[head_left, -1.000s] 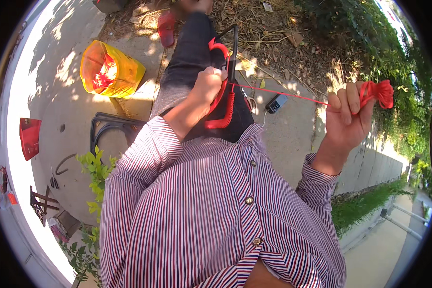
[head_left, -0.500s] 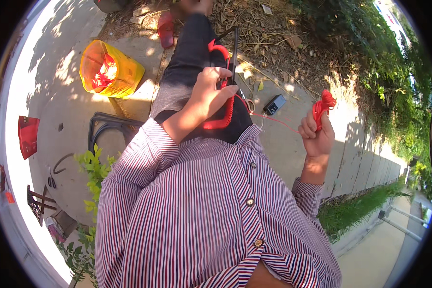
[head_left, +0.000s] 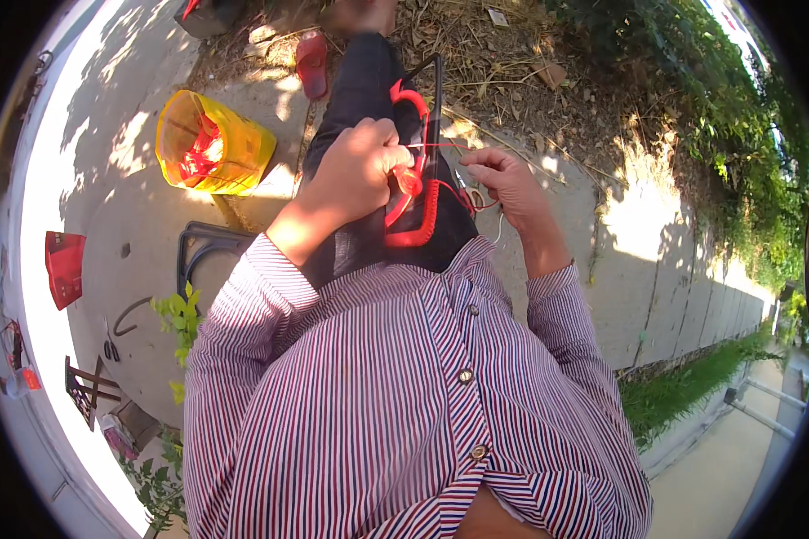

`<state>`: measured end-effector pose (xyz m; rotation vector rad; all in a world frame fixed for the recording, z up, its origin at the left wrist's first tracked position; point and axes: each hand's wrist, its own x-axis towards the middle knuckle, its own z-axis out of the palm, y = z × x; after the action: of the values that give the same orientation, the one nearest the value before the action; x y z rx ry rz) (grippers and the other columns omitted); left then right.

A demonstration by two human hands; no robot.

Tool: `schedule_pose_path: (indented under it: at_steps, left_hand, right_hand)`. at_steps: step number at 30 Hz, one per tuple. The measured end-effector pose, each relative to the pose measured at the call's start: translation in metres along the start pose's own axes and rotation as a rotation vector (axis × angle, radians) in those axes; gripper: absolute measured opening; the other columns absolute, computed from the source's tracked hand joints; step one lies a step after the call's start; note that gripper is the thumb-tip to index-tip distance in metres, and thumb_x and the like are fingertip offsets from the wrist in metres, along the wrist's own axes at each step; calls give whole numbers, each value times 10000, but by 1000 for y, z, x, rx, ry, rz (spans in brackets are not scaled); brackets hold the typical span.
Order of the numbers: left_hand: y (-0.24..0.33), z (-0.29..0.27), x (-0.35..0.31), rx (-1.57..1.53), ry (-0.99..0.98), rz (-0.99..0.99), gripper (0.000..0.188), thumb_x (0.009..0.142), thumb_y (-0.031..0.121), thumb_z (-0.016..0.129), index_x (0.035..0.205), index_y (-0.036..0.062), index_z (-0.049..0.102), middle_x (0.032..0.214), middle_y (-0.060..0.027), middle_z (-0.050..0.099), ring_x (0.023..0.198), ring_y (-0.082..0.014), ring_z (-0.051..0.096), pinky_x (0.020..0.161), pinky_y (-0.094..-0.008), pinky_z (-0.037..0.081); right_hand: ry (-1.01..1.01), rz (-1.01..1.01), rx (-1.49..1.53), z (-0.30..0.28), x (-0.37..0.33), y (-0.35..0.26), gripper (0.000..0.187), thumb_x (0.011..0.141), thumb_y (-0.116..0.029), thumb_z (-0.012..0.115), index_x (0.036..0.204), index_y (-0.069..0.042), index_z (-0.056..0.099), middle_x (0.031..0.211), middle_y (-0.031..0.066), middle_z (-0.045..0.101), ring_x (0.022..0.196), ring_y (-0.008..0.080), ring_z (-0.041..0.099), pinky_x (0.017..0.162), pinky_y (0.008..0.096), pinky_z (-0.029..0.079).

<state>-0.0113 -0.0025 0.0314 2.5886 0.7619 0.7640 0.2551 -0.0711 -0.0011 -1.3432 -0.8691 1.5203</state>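
Note:
Across my lap lies a black tube frame [head_left: 439, 99], part of it wrapped in tight turns of red cord [head_left: 420, 235]. My left hand [head_left: 355, 171] is closed above the frame, with a bundle of red cord [head_left: 409, 182] by its thumb. A thin red strand [head_left: 440, 145] runs from the left fingers toward my right hand [head_left: 510, 184]. The right fingers are pinched together on that strand, to the right of the frame. How the left fingers grip the bundle is partly hidden.
To the left stands a yellow container [head_left: 252, 157] holding red material. A dark curved frame [head_left: 193, 247], a red bag [head_left: 66, 269] and scissors [head_left: 111, 346] lie farther left. A red slipper [head_left: 312, 65] is ahead. Dry plant litter and bushes [head_left: 683, 108] border the paving at right.
My right hand has come in from the far right toward the frame. The cord bundle, earlier in that hand, is now at my left hand, and the strand crosses over the frame.

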Motion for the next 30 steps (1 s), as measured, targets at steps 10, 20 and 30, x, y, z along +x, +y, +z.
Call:
schedule_pose_path:
  at_steps: [10, 20, 30]
  left_hand:
    - [-13, 81, -8, -564, 177, -446, 311, 785, -35, 620, 1078, 28, 533, 797, -19, 526, 846, -97, 557, 786, -310, 489]
    - [8, 85, 6, -1556, 72, -1125, 61, 787, 25, 480, 796, 68, 523, 743, -22, 517, 671, -145, 492, 674, -280, 420]
    - [41, 76, 24, -659, 380, -727, 137, 766, 4, 505, 878, 18, 582, 748, -67, 551, 722, -164, 549, 725, -304, 464]
  right_hand:
    - [37, -592, -882, 17, 4, -7, 395, 794, -247, 731, 1098, -7, 651, 1056, 73, 627, 983, 177, 591, 854, 315, 468]
    - [-720, -482, 641, 72, -96, -145, 272, 938, -310, 576, 883, -103, 409, 666, 61, 527, 475, 138, 462, 509, 303, 396]
    - [-952, -595, 1015, 91, -141, -184, 362, 773, 9, 684, 747, -54, 328, 526, 121, 487, 364, 109, 381, 310, 240, 217]
